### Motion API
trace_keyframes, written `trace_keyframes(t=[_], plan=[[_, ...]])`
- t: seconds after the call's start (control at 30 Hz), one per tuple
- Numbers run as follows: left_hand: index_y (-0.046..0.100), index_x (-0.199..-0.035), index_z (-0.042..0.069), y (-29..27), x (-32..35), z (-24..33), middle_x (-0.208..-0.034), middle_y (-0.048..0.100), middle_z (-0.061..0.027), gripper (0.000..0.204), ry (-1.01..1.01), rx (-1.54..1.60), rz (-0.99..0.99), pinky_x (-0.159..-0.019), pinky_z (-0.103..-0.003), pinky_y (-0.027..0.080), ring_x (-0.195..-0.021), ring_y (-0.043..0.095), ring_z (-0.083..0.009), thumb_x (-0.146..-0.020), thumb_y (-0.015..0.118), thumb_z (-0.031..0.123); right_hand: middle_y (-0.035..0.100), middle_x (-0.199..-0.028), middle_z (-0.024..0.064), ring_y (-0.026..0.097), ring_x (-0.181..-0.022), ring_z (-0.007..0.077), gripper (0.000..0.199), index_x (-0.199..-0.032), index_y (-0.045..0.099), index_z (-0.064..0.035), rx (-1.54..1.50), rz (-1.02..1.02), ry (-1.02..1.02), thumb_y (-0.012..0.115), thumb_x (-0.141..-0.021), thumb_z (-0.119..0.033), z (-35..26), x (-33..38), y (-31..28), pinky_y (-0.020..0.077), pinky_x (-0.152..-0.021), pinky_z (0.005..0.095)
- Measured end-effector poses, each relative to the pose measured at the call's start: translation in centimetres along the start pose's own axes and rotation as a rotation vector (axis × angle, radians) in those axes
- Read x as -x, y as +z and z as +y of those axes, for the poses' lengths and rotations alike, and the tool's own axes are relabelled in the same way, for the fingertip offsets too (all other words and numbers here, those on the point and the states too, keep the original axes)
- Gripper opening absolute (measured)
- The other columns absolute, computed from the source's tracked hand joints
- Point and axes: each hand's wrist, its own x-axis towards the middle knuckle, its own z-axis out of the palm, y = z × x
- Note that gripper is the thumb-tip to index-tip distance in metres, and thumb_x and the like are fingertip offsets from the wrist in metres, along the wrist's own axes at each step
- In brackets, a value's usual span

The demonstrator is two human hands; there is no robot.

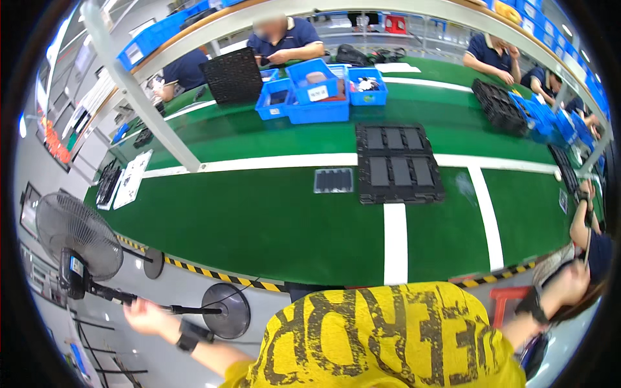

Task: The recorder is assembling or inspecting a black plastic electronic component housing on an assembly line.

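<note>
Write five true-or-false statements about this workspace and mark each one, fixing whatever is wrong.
1. Both hands rest on the green table. False: the left hand is near the fan and the right hand is out to the right, both off the green table.
2. The fan stands left of the green table. True.
3. A small flat pack lies left of the black slotted tray. True.
4. The blue bins stand nearer than the black slotted tray. False: the blue bins are farther away.
5. The yellow shirt bears dark printing. True.
</note>
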Motion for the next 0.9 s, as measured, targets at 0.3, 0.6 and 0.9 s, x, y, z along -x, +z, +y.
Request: trace_keyframes(t=[0.3, 0.6, 0.9], plan=[[0.028, -0.057, 0.013, 21.4, 21.5, 11.9, -0.045, 0.016, 0.0045, 0.033, -1.385, 1.179, -0.855, -0.039, -0.024, 0.016, -0.039, 0.013, -0.0081, -0.083, 0.048, 0.006, 0.027, -0.049, -0.0049, 0.029, -0.039, 0.0074, 0.022, -0.062, 0.037, -0.0108, 0.248, 0.273, -0.111, 0.05, -0.077, -0.001, 9.6, -2.3, 8.5, 0.028, -0.038, 0.0199], [0.025, -0.056, 0.015, 23.9, 32.2, 3.4, -0.046, 0.014, 0.0053, 0.036, -1.329, 0.997, -0.848, -0.038, -0.024, 0.013, -0.038, 0.011, -0.0071, -0.09, 0.036, 0.019, 0.018, -0.044, -0.0057, 0.018, -0.039, 0.0073, 0.033, -0.053, 0.03, -0.0163, 0.358, 0.407, 0.096, 0.051, -0.075, -0.004, 20.4, -3.1, -0.7, 0.0161, -0.038, 0.0251], [0.023, -0.051, 0.015, 25.0, 31.9, 2.0, -0.046, 0.019, 0.0041, 0.042, -1.513, 1.001, -1.149, -0.041, -0.024, 0.018, -0.04, 0.017, -0.008, -0.087, 0.043, 0.023, 0.015, -0.045, -0.0039, 0.015, -0.039, 0.0095, 0.038, -0.05, 0.022, -0.0133, 0.325, 0.139, 0.487, 0.047, -0.078, -0.003, 21.2, -1.2, -1.7, 0.0156, -0.041, 0.0261]])
